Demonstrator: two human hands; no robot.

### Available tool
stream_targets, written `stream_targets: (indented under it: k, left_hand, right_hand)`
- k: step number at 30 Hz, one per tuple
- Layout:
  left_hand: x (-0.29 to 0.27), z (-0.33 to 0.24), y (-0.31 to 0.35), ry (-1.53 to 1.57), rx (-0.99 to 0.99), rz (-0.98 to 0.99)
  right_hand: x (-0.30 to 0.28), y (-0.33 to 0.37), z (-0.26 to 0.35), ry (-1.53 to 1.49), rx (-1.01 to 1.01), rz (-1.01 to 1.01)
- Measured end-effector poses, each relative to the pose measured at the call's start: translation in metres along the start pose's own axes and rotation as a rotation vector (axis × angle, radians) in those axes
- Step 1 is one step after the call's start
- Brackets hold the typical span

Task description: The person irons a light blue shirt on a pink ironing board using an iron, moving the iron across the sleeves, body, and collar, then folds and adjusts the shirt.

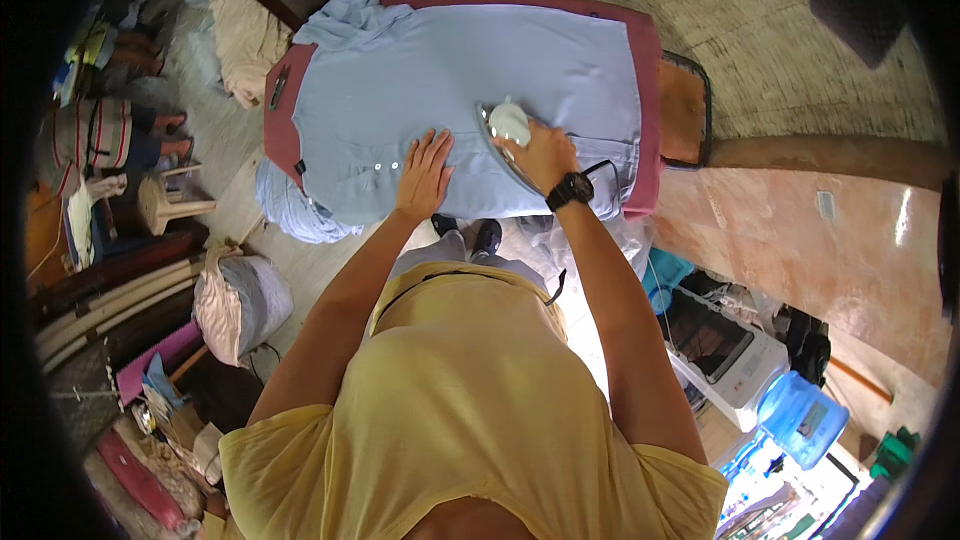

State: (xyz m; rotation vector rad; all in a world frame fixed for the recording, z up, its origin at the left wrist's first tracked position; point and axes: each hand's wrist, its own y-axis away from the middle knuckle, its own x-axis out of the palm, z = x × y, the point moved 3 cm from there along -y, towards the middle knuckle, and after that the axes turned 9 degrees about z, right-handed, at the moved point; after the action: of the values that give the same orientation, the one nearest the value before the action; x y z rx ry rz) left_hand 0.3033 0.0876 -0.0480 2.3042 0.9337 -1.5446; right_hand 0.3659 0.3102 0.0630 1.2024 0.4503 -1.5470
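Note:
A light blue button-up garment (400, 80) lies spread over a maroon-covered ironing board (646, 90), one sleeve bunched at the far left and more cloth hanging off the near left edge. My right hand (545, 155) is wrapped round the handle of a clothes iron (509, 125), whose soleplate rests on the garment right of the middle. My left hand (426, 172) lies flat on the cloth beside the buttons, fingers stretched out. A black watch (571, 191) is on my right wrist.
A metal-framed iron rest (684, 110) juts from the board's right end. To the left stand a wooden stool (170, 205) and a stuffed sack (240, 305). Lower right are a white appliance (728, 350) and a blue water bottle (803, 418). Another person's feet (175, 136) show at left.

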Motion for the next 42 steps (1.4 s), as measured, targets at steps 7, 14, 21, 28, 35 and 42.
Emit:
stream_targets:
  k: [7, 14, 21, 28, 35, 42]
  left_hand:
    - [-0.043, 0.062, 0.069, -0.065, -0.436, -0.466]
    - [-0.049, 0.103, 0.102, -0.101, -0.598, -0.245]
    - [-0.062, 0.111, 0.088, -0.106, -0.635, -0.087]
    - [-0.058, 0.143, 0.088, 0.22, -0.511, -0.013]
    - [-0.06, 0.13, 0.087, 0.229, -0.475, -0.218]
    - [-0.059, 0.135, 0.087, 0.25, -0.471, -0.248]
  right_hand:
    - [0.003, 0.006, -0.019, 0.016, 0.006, 0.052]
    - [0.006, 0.036, -0.028, 0.035, -0.092, 0.089]
    - [-0.002, 0.036, -0.022, 0.056, -0.227, 0.214]
    - [0.016, 0.001, -0.02, 0.273, -0.468, 0.169]
    - [0.027, -0.007, 0.002, 0.31, -0.514, 0.185]
    - [0.025, -0.014, 0.005, 0.267, -0.6, 0.249]
